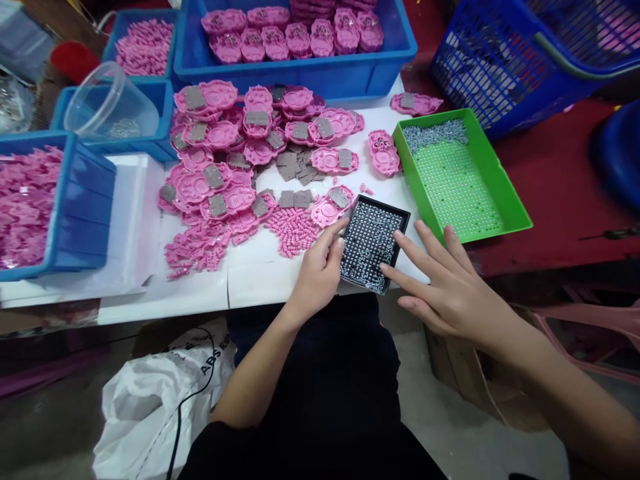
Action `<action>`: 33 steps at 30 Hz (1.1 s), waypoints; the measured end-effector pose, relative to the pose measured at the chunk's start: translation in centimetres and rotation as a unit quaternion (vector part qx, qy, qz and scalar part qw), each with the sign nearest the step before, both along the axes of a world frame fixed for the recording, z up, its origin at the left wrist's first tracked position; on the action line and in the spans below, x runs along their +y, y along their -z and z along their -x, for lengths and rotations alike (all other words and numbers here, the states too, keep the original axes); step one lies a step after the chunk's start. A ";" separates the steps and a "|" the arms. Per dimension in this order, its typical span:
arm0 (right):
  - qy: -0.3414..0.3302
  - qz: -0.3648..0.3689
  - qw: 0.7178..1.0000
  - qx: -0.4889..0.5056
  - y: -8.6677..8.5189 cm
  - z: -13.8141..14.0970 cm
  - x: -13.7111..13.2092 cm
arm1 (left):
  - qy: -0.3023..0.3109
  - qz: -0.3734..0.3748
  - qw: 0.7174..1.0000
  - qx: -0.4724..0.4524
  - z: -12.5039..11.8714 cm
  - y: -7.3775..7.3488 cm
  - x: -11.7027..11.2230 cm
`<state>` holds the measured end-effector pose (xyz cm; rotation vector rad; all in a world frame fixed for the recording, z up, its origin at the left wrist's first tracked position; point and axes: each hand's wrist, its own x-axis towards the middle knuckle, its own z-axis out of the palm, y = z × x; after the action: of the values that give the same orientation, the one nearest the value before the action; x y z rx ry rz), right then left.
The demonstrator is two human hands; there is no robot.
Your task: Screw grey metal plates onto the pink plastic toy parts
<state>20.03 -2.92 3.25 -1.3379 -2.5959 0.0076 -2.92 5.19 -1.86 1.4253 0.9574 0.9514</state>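
A small black tray (371,245), its bottom full of holes, carries many tiny screws (364,263). My left hand (320,270) grips the tray by its left edge, thumb and fingers closed on the rim. Over the tray's right side, my right hand (443,283) is spread, with fingertips at the screws and the edge. Just beyond stands a green basket (517,223) with a heap of screws (437,135) at its far end. Left of the tray lie a pink plastic shell with a metal plate (330,205) and a pile of small pink pieces (293,230).
Stacked pink shells (220,133) and grey metal plates (299,165) cover the white table (260,283). Blue bins (85,213) line the left and back, one holding a clear plastic tub (113,100). A blue shopping basket (490,73) stands at the back right. A white sack (150,400) lies below.
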 end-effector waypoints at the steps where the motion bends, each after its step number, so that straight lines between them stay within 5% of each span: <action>1: -0.003 0.001 1.000 0.004 0.0 0.0 0.0 | 0.001 0.001 1.000 -0.001 0.0 0.0 0.0; 15: -0.004 0.030 0.998 0.053 0.2 0.4 0.2 | 0.003 -0.001 1.000 0.003 0.1 -0.2 0.0; 21: 0.037 -0.035 0.998 0.036 1.3 0.7 2.9 | -0.003 0.000 1.000 -0.010 0.2 0.0 -0.1; 26: 0.089 0.017 0.988 0.128 1.6 0.5 4.5 | -0.021 -0.034 0.999 -0.019 0.1 0.3 -0.6; 29: 0.157 0.041 0.941 0.298 2.5 1.9 3.9 | -0.046 -0.061 0.997 -0.019 -0.2 0.5 -1.0; 33: 0.281 0.027 0.774 0.567 5.2 6.1 3.2 | -0.073 -0.080 0.994 -0.003 -0.4 0.8 -1.3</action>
<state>13.92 0.25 -1.92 -1.4110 -1.1541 0.5937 -2.49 3.85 -2.67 1.5010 1.0090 1.1615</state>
